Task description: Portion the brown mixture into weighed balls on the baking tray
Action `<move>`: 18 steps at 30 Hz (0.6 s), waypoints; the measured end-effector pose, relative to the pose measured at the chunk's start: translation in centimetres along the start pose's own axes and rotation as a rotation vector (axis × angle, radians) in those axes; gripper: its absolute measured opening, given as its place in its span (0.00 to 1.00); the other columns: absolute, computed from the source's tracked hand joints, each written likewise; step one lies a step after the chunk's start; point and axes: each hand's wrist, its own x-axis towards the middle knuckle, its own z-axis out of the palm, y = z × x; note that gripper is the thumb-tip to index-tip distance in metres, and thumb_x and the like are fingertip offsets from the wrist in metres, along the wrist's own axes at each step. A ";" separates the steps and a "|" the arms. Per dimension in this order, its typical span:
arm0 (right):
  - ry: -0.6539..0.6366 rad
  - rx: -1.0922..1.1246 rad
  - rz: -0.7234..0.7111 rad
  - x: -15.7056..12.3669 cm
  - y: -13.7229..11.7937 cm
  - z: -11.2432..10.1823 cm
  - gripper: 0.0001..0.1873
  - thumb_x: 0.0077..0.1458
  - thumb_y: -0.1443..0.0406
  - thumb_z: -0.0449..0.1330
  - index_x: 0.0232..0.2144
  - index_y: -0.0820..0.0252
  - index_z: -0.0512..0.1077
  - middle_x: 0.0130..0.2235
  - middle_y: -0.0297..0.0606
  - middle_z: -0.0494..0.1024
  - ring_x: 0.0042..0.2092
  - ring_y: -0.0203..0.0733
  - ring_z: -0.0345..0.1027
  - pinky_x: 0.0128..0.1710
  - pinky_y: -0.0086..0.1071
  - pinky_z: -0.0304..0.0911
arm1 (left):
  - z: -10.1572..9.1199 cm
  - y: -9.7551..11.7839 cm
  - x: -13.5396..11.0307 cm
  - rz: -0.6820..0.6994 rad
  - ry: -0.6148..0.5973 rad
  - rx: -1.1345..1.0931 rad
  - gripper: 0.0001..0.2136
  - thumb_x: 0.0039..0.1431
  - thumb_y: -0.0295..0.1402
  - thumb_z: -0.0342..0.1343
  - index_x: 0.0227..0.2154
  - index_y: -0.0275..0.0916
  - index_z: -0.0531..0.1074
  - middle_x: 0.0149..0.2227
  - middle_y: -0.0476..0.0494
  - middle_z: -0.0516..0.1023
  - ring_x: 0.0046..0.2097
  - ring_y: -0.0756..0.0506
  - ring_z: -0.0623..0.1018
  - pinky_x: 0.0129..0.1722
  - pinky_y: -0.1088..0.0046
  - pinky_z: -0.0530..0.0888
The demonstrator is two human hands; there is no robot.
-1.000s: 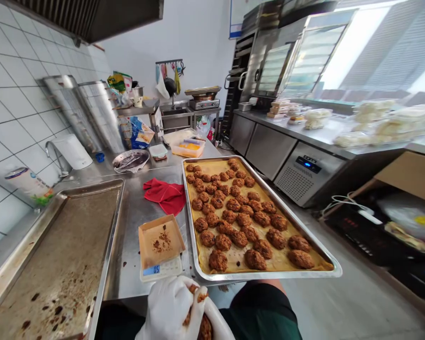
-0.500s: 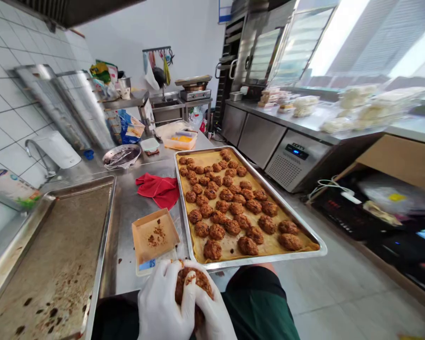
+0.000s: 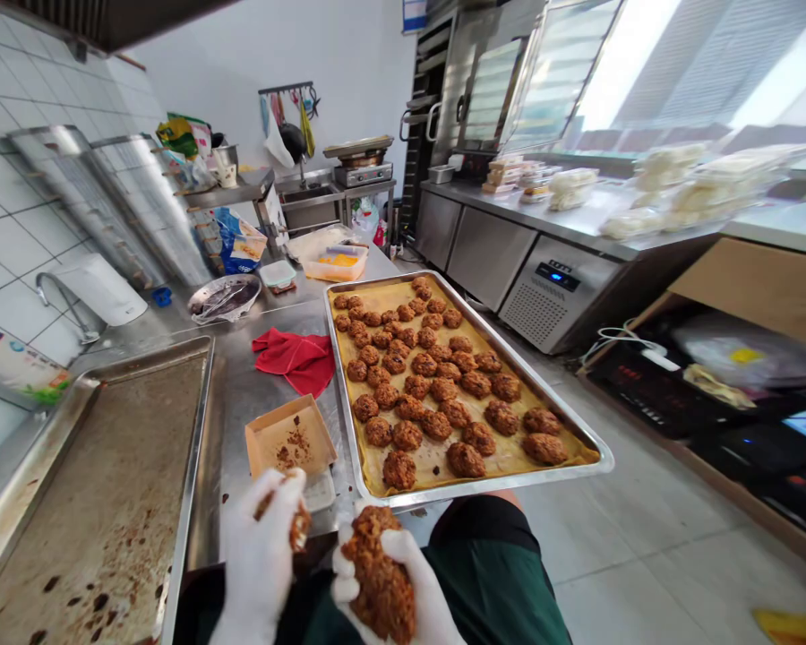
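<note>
Both my hands wear white gloves near the bottom edge. My right hand [image 3: 403, 587] cups a large lump of brown crumbly dough [image 3: 380, 573]. My left hand [image 3: 259, 555] is closed on a small piece of the same dough [image 3: 300, 524], held just below a small brown paper tray [image 3: 288, 441] on a digital scale [image 3: 322, 491]. A steel baking tray [image 3: 578, 425] lined with brown paper holds several rows of round brown dough patties [image 3: 430, 390].
A large, crumb-stained steel pan [image 3: 107, 484] sits on the left of the steel counter. A red cloth [image 3: 294, 356] lies behind the scale. A metal bowl [image 3: 223, 298], plastic tubs [image 3: 336, 262] and a tap [image 3: 67, 305] stand farther back. Steel cabinets and an oven line the right side.
My hands were pressed together round one lump. They have drawn apart: the right keeps the big lump, the left has pulled off a small piece and moved left toward the scale.
</note>
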 end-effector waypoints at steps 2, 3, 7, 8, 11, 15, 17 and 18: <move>0.017 0.030 -0.060 -0.2 -0.8 0.1 0.13 0.47 0.62 0.67 0.36 0.62 0.80 0.34 0.42 0.83 0.34 0.40 0.73 0.34 0.28 0.65 | -1.0 -0.2 2.2 -0.067 -0.002 -0.053 0.17 0.62 0.47 0.54 0.25 0.39 0.68 0.21 0.53 0.69 0.21 0.52 0.68 0.21 0.78 0.65; 0.025 0.024 -0.088 -0.3 -1.1 0.2 0.12 0.48 0.63 0.66 0.37 0.61 0.80 0.34 0.42 0.83 0.35 0.41 0.74 0.35 0.29 0.66 | -1.5 -0.3 3.4 -0.066 -0.031 -0.024 0.16 0.62 0.47 0.54 0.27 0.40 0.69 0.23 0.53 0.71 0.22 0.51 0.69 0.23 0.77 0.67; 0.023 -0.002 -0.039 -0.5 -1.2 0.4 0.13 0.49 0.62 0.66 0.37 0.64 0.80 0.34 0.46 0.83 0.36 0.43 0.75 0.36 0.31 0.66 | -2.1 -0.8 7.9 0.157 -0.163 0.351 0.08 0.61 0.39 0.55 0.39 0.41 0.71 0.37 0.47 0.77 0.38 0.45 0.77 0.40 0.68 0.74; 0.024 -0.001 -0.016 -0.5 -1.0 0.3 0.13 0.48 0.62 0.66 0.37 0.64 0.80 0.34 0.46 0.83 0.35 0.43 0.75 0.36 0.31 0.67 | -2.1 -0.9 8.7 0.238 -0.193 0.445 0.10 0.60 0.37 0.55 0.43 0.42 0.70 0.41 0.45 0.77 0.42 0.43 0.78 0.45 0.64 0.74; 0.043 0.009 0.007 -0.4 -0.7 0.1 0.14 0.46 0.63 0.67 0.37 0.63 0.81 0.35 0.44 0.84 0.36 0.43 0.75 0.36 0.31 0.67 | -2.5 -1.4 10.2 0.419 -0.249 0.624 0.21 0.59 0.34 0.55 0.55 0.41 0.65 0.53 0.38 0.73 0.53 0.39 0.75 0.53 0.58 0.72; 0.064 -0.012 -0.036 -0.3 -1.4 -0.4 0.14 0.46 0.63 0.68 0.37 0.64 0.80 0.35 0.45 0.84 0.36 0.44 0.76 0.38 0.33 0.68 | -4.1 -2.0 8.7 0.537 -0.210 0.716 0.17 0.63 0.34 0.52 0.54 0.41 0.66 0.54 0.37 0.71 0.56 0.39 0.73 0.57 0.56 0.69; 0.065 -0.024 -0.056 -0.3 -1.8 -0.7 0.14 0.47 0.63 0.68 0.38 0.62 0.80 0.37 0.46 0.85 0.38 0.46 0.77 0.40 0.37 0.69 | -4.7 -2.5 7.0 0.569 -0.272 0.779 0.13 0.63 0.37 0.54 0.48 0.43 0.70 0.51 0.38 0.72 0.55 0.38 0.73 0.55 0.56 0.70; 0.063 -0.025 -0.058 -0.3 -2.0 -0.7 0.13 0.48 0.63 0.67 0.38 0.62 0.80 0.38 0.46 0.85 0.40 0.47 0.78 0.41 0.39 0.69 | -4.9 -2.9 6.2 0.580 -0.330 0.833 0.11 0.62 0.38 0.56 0.45 0.43 0.72 0.50 0.39 0.73 0.54 0.37 0.73 0.53 0.55 0.71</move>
